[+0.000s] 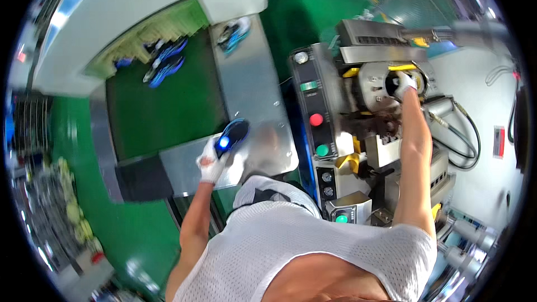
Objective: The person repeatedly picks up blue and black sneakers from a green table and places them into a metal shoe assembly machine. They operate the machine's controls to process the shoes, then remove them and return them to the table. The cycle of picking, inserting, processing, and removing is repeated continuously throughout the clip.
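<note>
My left hand [210, 163], in a white glove, grips one end of a dark shoe with a blue edge [238, 129] above the metal border of the conveyor. A bright blue-white spot shows on the shoe near my fingers. My right arm stretches out to the machine [368, 85] on the right. There my gloved right hand [407, 83] is closed at a dark part between the round metal plates; blur and the glove hide what the fingers hold.
Several blue-and-black shoes [163, 66] lie on the green conveyor belt [168, 114], by a fringed curtain [154, 31]. Another shoe [234, 34] rests on the metal ledge [246, 70]. A control panel [316, 100] with red and green buttons stands between ledge and machine. Hoses [467, 134] loop at right.
</note>
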`<action>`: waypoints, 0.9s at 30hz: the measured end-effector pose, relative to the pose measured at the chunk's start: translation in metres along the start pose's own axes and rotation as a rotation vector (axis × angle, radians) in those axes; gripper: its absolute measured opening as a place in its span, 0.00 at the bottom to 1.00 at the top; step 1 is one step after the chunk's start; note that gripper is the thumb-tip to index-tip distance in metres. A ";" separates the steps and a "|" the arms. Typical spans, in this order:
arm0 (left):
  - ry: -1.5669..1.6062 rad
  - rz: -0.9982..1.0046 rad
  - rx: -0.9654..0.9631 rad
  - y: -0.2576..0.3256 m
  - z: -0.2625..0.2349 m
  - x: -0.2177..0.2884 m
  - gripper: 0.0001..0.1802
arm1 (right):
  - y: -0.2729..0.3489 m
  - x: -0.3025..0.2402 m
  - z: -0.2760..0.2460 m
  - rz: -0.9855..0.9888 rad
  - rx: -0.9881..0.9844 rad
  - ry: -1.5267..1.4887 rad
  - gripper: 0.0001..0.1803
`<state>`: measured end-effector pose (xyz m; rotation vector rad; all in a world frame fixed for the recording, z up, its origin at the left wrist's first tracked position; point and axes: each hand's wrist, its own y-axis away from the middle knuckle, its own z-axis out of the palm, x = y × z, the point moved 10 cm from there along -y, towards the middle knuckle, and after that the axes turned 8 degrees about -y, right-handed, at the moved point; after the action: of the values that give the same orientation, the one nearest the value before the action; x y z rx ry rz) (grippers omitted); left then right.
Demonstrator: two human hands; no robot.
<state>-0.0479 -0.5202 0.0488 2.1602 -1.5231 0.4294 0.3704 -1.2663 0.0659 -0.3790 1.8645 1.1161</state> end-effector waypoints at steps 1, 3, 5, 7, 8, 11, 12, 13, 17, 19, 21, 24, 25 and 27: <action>-0.092 -0.014 0.009 0.002 0.014 -0.016 0.35 | 0.023 0.010 0.007 0.189 -0.064 -0.259 0.16; -0.068 -0.100 -0.109 -0.005 0.019 -0.010 0.36 | 0.066 -0.054 -0.015 -0.411 0.017 0.142 0.20; -0.169 -0.119 -0.168 0.001 0.026 -0.016 0.34 | 0.182 -0.075 0.030 -0.502 0.019 0.368 0.31; 0.075 0.028 0.053 0.003 0.051 -0.046 0.33 | 0.294 -0.068 0.055 -0.940 0.049 0.333 0.48; 0.105 0.004 0.039 0.005 0.057 -0.053 0.32 | 0.366 -0.041 0.083 -0.884 -0.129 0.238 0.46; -0.108 -0.021 -0.005 0.003 0.034 -0.024 0.33 | 0.466 0.056 0.105 -1.049 -0.124 0.698 0.46; -0.080 -0.028 -0.069 -0.001 0.038 -0.023 0.33 | 0.457 0.105 0.106 -0.879 -0.129 0.889 0.46; -0.054 -0.031 -0.138 -0.008 0.041 -0.024 0.34 | 0.448 0.155 0.106 -0.695 -0.127 1.071 0.47; 0.101 0.378 -0.313 -0.019 0.026 -0.029 0.39 | 0.424 0.274 0.100 -1.035 0.056 1.916 0.61; 0.225 0.291 -0.495 -0.046 -0.017 -0.049 0.36 | 0.437 0.246 0.107 -0.604 -0.083 1.720 0.59; 0.408 0.041 -0.347 -0.088 -0.011 -0.134 0.32 | 0.455 0.213 0.118 -0.607 -0.028 1.519 0.58; 0.132 -0.062 0.124 -0.171 -0.070 -0.247 0.27 | 0.483 0.211 0.104 -0.659 0.022 1.322 0.52; 0.075 -0.130 0.261 -0.191 -0.093 -0.284 0.26 | 0.492 0.221 0.094 -0.684 -0.001 1.333 0.52; -0.020 -0.154 0.438 -0.238 -0.134 -0.346 0.26 | 0.506 0.254 0.077 -0.658 -0.032 1.360 0.52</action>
<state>0.0599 -0.1063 -0.0555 2.5965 -1.3546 0.7462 -0.0496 -0.8828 0.1185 -1.9606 2.4420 0.3477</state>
